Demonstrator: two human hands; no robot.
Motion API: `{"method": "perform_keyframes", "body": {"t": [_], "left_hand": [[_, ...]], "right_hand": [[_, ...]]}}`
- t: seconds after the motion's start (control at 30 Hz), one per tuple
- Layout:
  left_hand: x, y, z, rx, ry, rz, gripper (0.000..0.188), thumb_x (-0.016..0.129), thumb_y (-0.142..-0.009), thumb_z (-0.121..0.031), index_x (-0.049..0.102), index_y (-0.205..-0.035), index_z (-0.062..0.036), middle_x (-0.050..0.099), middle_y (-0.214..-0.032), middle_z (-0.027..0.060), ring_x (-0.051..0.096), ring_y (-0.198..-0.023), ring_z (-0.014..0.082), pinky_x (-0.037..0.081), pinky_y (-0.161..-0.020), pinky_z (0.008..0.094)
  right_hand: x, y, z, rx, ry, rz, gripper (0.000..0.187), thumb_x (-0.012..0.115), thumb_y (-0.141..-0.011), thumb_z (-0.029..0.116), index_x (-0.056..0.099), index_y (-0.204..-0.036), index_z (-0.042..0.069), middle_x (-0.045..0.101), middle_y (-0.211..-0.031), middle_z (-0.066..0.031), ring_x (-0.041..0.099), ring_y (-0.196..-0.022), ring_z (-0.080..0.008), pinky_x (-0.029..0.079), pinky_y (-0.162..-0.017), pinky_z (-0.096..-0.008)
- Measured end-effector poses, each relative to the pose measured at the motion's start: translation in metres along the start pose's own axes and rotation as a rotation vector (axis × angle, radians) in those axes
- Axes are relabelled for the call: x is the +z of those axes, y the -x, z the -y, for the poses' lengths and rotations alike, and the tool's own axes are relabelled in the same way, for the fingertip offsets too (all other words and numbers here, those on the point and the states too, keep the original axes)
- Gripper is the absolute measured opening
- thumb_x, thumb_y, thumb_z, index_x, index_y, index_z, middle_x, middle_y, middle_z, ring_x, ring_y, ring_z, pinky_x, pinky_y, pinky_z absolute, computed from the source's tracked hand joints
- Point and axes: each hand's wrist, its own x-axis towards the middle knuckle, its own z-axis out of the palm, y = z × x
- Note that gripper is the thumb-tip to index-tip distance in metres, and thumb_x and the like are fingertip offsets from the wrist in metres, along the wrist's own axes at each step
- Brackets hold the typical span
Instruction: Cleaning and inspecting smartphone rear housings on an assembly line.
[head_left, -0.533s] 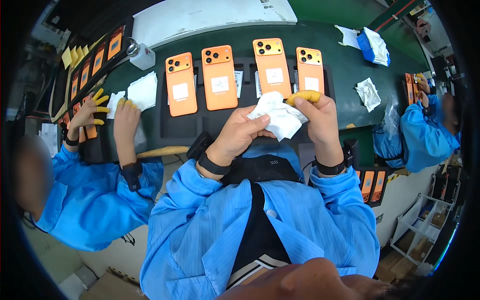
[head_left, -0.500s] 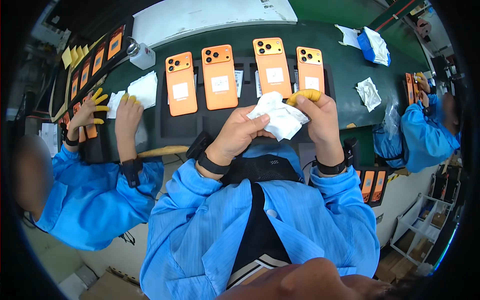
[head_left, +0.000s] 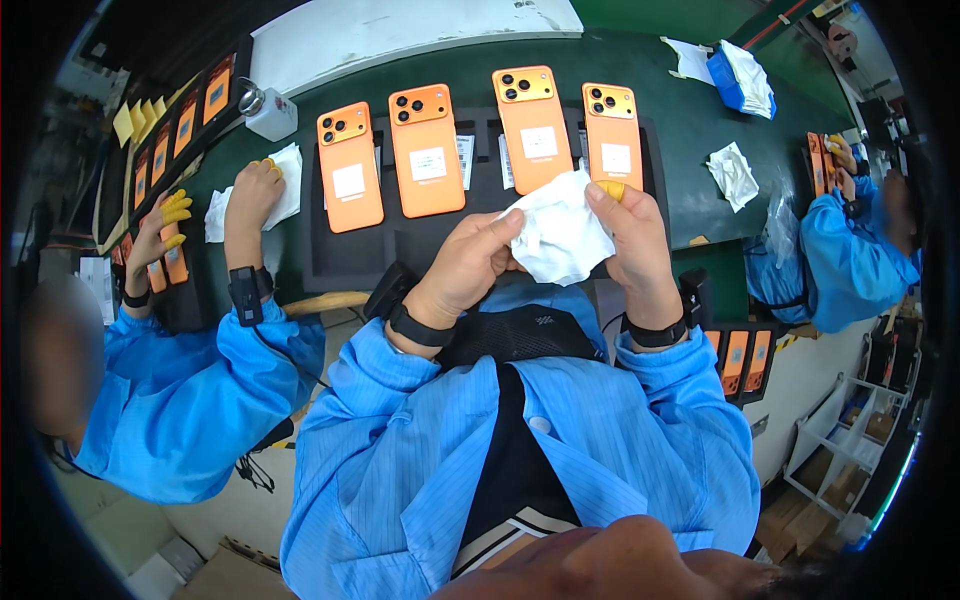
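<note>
Between my hands a crumpled white wipe (head_left: 562, 232) is stretched out. My left hand (head_left: 468, 258) pinches its left edge. At its upper right corner my right hand (head_left: 632, 238) grips it, yellow finger cots showing on the fingers. Just beyond lies a black tray (head_left: 400, 240) bearing several orange phones, backs up, each with a white label: the leftmost phone (head_left: 350, 205), a second phone (head_left: 428, 190), a third phone (head_left: 540, 120) and the rightmost phone (head_left: 612, 130). The wipe sits close to the third phone's lower end, in front of it.
A co-worker's hand (head_left: 255, 195) rests on white wipes (head_left: 288, 200) at left, near a white pump bottle (head_left: 272, 115). At right lie a crumpled wipe (head_left: 733, 178) and a blue wipe pack (head_left: 740, 80). Another person (head_left: 850, 260) works at far right.
The wipe has been spread wider between my hands, and my right fingers now press its corner. The left co-worker's hand has moved onto the wipes.
</note>
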Motion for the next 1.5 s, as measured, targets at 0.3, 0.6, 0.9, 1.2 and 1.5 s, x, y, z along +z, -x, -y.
{"method": "perform_keyframes", "body": {"t": [0.3, 0.6, 0.9, 1.2, 1.5], "left_hand": [[0.002, -0.003, -0.003, 0.001, 0.114, -0.097, 0.048, 0.041, -0.103, -0.032, 0.052, -0.125, 0.0099, 0.066, -0.113, 0.0172, 0.067, -0.102, 0.0252, 0.053, -0.091, 0.0363], [0.018, -0.008, 0.001, 0.336, -0.299, -0.124, 0.049, 0.058, -0.095, -0.014, 0.042, -0.139, 0.0016, 0.061, -0.121, 0.0137, 0.064, -0.105, 0.018, 0.055, -0.088, 0.0342], [0.018, -0.007, -0.011, 0.161, -0.044, -0.21, 0.043, 0.04, -0.101, -0.012, 0.039, -0.142, 0.0001, 0.062, -0.12, 0.0143, 0.065, -0.105, 0.0198, 0.056, -0.084, 0.0348], [0.021, -0.006, -0.01, 0.242, -0.189, -0.162, 0.056, 0.047, -0.092, 0.004, 0.035, -0.146, -0.004, 0.064, -0.117, 0.0178, 0.065, -0.104, 0.0184, 0.051, -0.091, 0.0319], [0.016, -0.002, -0.004, 0.281, -0.175, -0.21, 0.035, 0.052, -0.086, 0.01, 0.06, -0.121, 0.0065, 0.064, -0.119, 0.0179, 0.062, -0.11, 0.0204, 0.049, -0.096, 0.0315]], "right_hand": [[0.006, 0.005, 0.005, 0.014, 0.007, 0.057, 0.027, 0.06, -0.095, 0.014, 0.061, -0.111, -0.008, 0.069, -0.099, -0.0109, 0.068, -0.088, -0.0155, 0.054, -0.078, -0.0285], [0.003, 0.004, -0.001, 0.023, -0.155, -0.05, 0.025, 0.057, -0.096, 0.011, 0.061, -0.113, -0.007, 0.069, -0.103, -0.0107, 0.067, -0.092, -0.0162, 0.054, -0.083, -0.0295], [-0.004, 0.005, -0.005, -0.018, -0.258, 0.017, 0.03, 0.048, -0.1, 0.012, 0.053, -0.124, -0.006, 0.065, -0.115, -0.0136, 0.066, -0.103, -0.0198, 0.053, -0.089, -0.0334], [0.004, 0.007, -0.004, -0.112, -0.196, -0.007, 0.034, 0.05, -0.099, 0.011, 0.05, -0.128, -0.005, 0.064, -0.117, -0.0134, 0.063, -0.107, -0.0196, 0.052, -0.092, -0.034], [0.016, 0.015, -0.008, -0.327, 0.136, 0.063, 0.057, 0.061, -0.083, -0.01, 0.044, -0.137, -0.005, 0.062, -0.12, -0.0162, 0.061, -0.109, -0.021, 0.045, -0.097, -0.0318]]}}
